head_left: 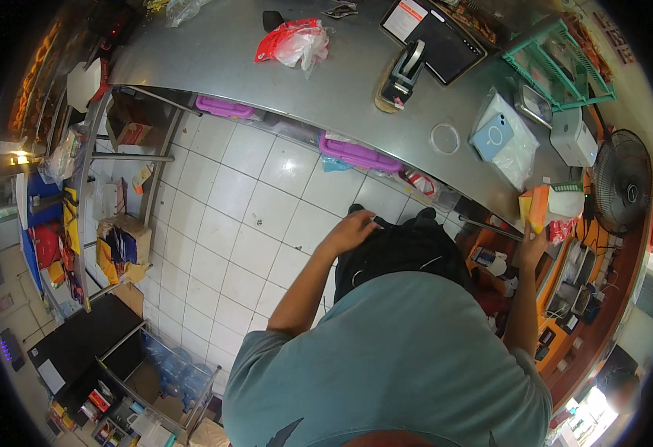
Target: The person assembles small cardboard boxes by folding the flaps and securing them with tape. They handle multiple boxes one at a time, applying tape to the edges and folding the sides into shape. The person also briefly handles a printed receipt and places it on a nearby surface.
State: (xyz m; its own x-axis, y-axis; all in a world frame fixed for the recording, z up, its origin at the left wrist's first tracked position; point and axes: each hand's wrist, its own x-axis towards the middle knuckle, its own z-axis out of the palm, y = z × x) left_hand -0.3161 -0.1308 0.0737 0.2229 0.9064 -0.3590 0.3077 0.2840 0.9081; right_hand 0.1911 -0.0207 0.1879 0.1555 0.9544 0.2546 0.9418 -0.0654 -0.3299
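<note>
The head view is showing the right hand (533, 244) holding an orange-and-yellow packet (538, 204), its grip apparently clamping the near end beside the right end of the steel tabletop (218, 56). The left hand (350, 232) is resting against the black trousers (408, 252); I cannot tell its grip. Handling is seemingly only partway along: the packet is being held, not yet released.

Grey-green short-sleeved shirt (386, 357), black bottoms (408, 252)
</note>
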